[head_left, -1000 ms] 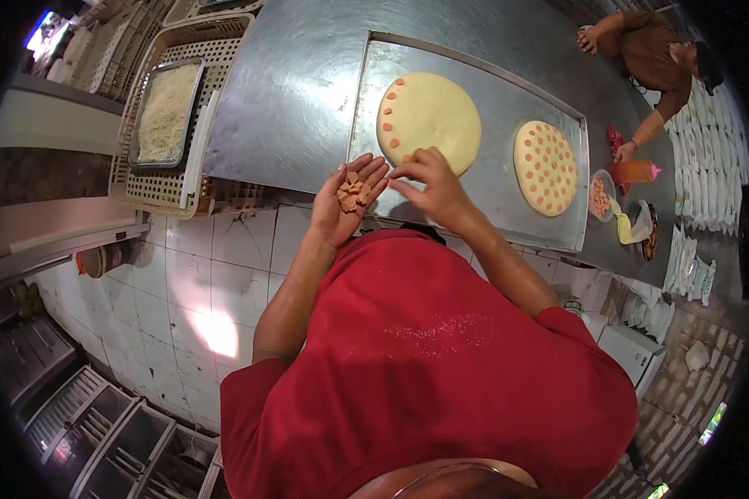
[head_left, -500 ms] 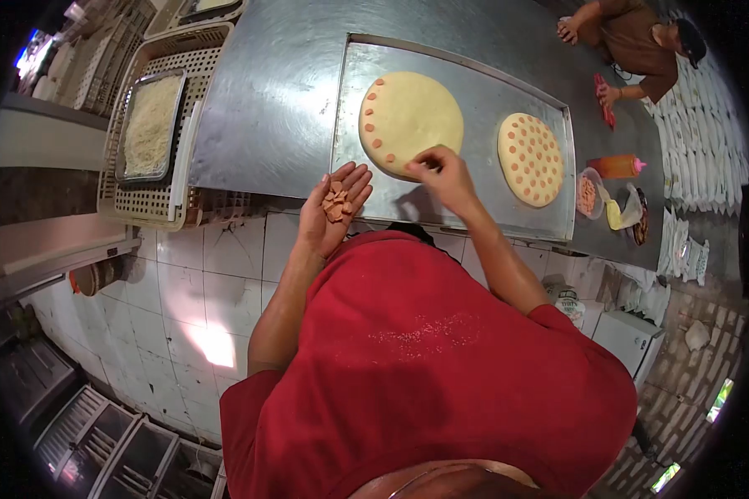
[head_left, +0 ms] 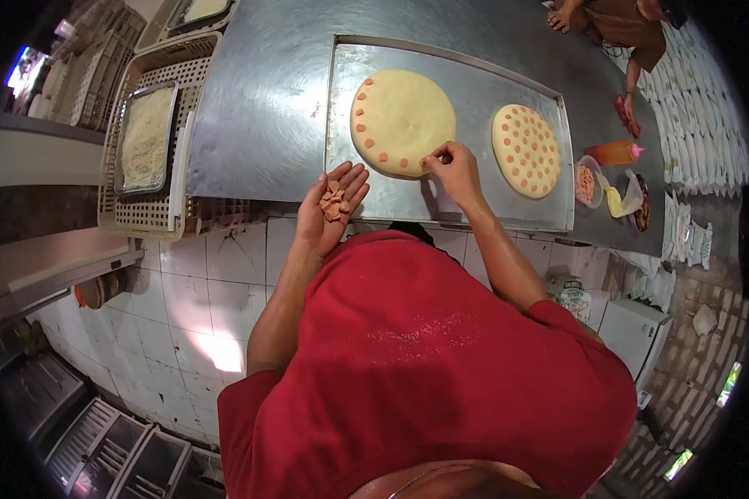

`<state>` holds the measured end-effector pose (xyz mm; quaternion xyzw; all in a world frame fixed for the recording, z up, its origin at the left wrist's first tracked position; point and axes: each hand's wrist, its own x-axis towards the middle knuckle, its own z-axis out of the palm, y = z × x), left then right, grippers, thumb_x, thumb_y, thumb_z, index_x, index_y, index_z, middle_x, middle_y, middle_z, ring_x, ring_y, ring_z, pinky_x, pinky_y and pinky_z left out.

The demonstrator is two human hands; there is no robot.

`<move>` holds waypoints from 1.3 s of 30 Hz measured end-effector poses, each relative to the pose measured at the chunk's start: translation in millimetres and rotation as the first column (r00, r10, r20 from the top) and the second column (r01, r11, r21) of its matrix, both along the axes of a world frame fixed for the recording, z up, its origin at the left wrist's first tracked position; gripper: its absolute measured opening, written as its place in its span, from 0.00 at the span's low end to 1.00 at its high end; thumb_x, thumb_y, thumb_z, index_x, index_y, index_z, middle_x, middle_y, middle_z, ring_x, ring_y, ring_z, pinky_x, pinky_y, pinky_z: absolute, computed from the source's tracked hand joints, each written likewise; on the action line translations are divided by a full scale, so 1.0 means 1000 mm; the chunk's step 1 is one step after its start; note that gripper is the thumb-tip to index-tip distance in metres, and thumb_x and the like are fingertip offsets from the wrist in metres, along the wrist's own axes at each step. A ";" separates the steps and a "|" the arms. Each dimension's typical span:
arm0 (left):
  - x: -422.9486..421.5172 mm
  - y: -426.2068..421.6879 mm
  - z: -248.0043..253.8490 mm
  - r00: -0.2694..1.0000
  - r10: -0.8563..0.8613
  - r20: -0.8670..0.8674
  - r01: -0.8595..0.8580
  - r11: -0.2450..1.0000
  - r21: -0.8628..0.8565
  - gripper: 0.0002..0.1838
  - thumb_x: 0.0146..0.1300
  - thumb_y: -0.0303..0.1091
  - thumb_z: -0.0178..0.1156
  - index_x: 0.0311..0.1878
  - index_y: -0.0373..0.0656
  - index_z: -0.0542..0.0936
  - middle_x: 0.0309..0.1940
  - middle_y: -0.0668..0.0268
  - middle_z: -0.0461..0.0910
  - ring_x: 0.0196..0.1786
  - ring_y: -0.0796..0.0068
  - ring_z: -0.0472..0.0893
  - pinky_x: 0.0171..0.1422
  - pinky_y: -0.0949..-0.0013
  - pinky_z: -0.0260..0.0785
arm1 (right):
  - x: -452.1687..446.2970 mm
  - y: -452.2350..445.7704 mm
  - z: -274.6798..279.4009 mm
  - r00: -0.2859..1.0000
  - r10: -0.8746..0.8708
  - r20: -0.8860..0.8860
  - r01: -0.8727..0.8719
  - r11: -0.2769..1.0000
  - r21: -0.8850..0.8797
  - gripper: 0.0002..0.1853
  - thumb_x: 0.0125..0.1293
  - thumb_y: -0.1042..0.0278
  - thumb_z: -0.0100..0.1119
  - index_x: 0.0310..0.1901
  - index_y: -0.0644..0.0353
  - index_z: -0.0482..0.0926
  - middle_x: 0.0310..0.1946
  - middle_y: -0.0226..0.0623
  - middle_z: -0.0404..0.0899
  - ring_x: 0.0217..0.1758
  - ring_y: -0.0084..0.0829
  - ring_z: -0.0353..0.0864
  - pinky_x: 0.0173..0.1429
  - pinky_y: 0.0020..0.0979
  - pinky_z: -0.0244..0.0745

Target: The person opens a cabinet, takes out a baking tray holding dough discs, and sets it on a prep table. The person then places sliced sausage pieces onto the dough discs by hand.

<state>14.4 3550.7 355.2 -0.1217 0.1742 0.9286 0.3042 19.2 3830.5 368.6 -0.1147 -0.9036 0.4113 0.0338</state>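
Observation:
My left hand, palm up and cupped, carries a small heap of reddish-brown slices just off the tray's front edge. My right hand pinches one slice at the lower right edge of a large round dough, touching the dough. Several slices line this dough's left and lower rim; its middle is bare. On the same metal tray lies a second round dough, dotted all over with slices.
Right of the tray are a bowl of orange pieces, a sauce bottle and a bag with something yellow. Across the table, a co-worker's hand touches a red package. A plastic crate holds a tray of pale shreds.
My right hand has moved rightward along the dough's lower edge, and another slice lies on the rim behind it. The view has shifted slightly. The co-worker's hand and red package appear farther right.

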 end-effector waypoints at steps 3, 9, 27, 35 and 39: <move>-0.001 -0.002 0.003 1.000 0.009 0.013 -0.010 1.000 0.013 0.26 0.80 0.43 0.40 0.69 0.31 0.66 0.70 0.47 0.68 0.74 0.53 0.66 0.79 0.55 0.61 | 0.005 -0.034 0.028 0.992 0.067 -0.105 -0.085 0.982 -0.171 0.12 0.58 0.65 0.70 0.35 0.66 0.84 0.29 0.41 0.81 0.33 0.33 0.80 0.39 0.34 0.74; -0.001 -0.001 -0.001 1.000 -0.012 -0.028 0.013 1.000 0.022 0.26 0.80 0.44 0.41 0.69 0.33 0.67 0.70 0.50 0.69 0.72 0.56 0.69 0.76 0.58 0.64 | 0.007 -0.096 0.038 0.787 0.566 -0.247 -0.579 0.815 0.024 0.10 0.59 0.64 0.70 0.39 0.58 0.84 0.34 0.36 0.77 0.45 0.38 0.75 0.51 0.38 0.70; -0.002 -0.002 0.001 0.999 0.036 0.028 -0.036 0.999 0.012 0.26 0.80 0.42 0.38 0.69 0.31 0.65 0.70 0.46 0.67 0.74 0.52 0.66 0.80 0.54 0.59 | 0.006 0.021 0.008 0.998 0.029 -0.056 -0.033 0.997 -0.067 0.12 0.63 0.67 0.67 0.44 0.66 0.82 0.37 0.40 0.85 0.39 0.32 0.84 0.45 0.31 0.77; -0.009 0.006 -0.001 1.000 -0.005 0.017 0.004 1.000 0.023 0.25 0.80 0.42 0.38 0.69 0.31 0.65 0.71 0.46 0.66 0.75 0.52 0.65 0.80 0.53 0.59 | 0.003 0.038 -0.014 0.995 0.094 -0.040 -0.092 0.995 0.032 0.14 0.63 0.66 0.65 0.45 0.69 0.81 0.39 0.49 0.84 0.43 0.40 0.85 0.49 0.35 0.78; -0.008 0.004 -0.002 1.000 -0.003 0.017 0.003 1.000 0.022 0.26 0.80 0.42 0.39 0.69 0.31 0.65 0.71 0.46 0.66 0.75 0.52 0.65 0.80 0.53 0.58 | 0.002 0.037 -0.017 0.995 0.095 -0.019 -0.095 0.995 0.043 0.14 0.63 0.66 0.65 0.45 0.69 0.81 0.40 0.49 0.84 0.42 0.41 0.85 0.49 0.36 0.78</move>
